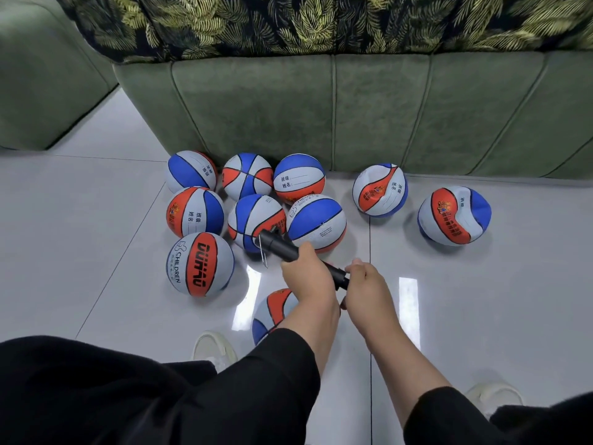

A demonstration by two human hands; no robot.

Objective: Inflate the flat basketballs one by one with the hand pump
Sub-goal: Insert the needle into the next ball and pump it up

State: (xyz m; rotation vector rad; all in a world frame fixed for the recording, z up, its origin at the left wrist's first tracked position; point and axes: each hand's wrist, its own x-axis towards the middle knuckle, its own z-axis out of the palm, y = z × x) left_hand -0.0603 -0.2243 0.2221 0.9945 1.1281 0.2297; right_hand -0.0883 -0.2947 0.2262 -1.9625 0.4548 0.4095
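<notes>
Both hands hold the black hand pump [290, 250] above the pale tiled floor [96, 252] — the left hand [308, 277] wrapped round its barrel, the right hand [365, 281] gripping the handle end. Round basketballs [253, 221] cluster against the green sofa [353, 107]; two dented ones [454, 215] sit apart to the right — another ball [272, 313] lies half hidden under the left forearm.

Count: ten red, blue and grey rubber basketballs [200, 264] on the floor, two of them dented [380, 190]. One black hand pump [282, 247]. Two pale shoes [214, 347]. Two hands [306, 274].
</notes>
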